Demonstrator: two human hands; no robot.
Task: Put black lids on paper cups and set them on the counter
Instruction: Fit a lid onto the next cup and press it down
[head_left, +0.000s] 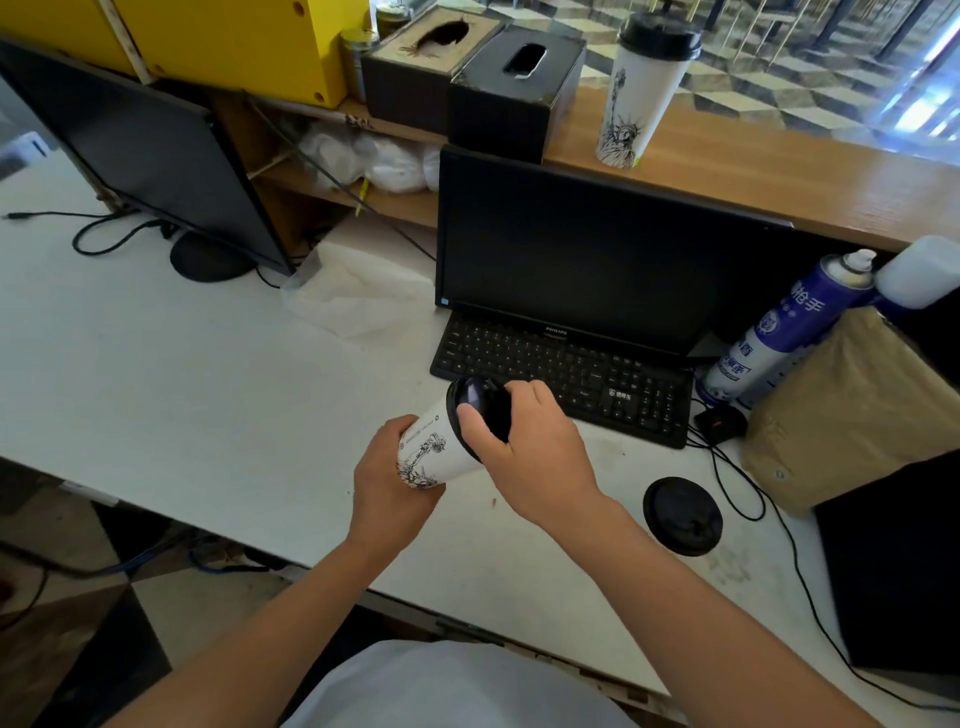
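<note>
1. Left hand (395, 483): fingers curled round the lower body of a paper cup (431, 452), which is held tilted in the air over the white tabletop (208, 389), mouth toward the keyboard (566, 379).
2. Right hand (530, 447): fingers and thumb curled over the black lid (480, 410), gripping it at the cup's mouth. I can't tell if it is fully seated, as the hand hides the far rim.
3. Risk: the lid may catch on one side only, because the cup is tilted and the pressure comes from one side.
4. Risk: too hard a squeeze from the left hand could dent the paper wall, so the rim goes oval and the lid pops off.
5. Risk: a tall narrow cup may tip when set on the raised wooden tabletop (779, 171).
6. Counts, cups: two (one in hand, one finished cup (636, 98) standing upright on the wooden tabletop).
7. Counts, lids: three (one on the finished cup, one in hand, one spare lid (682, 515) lying loose on the white tabletop, right of the hands).
8. Other: two monitors, two tissue boxes, one spray can (779, 332).
</note>
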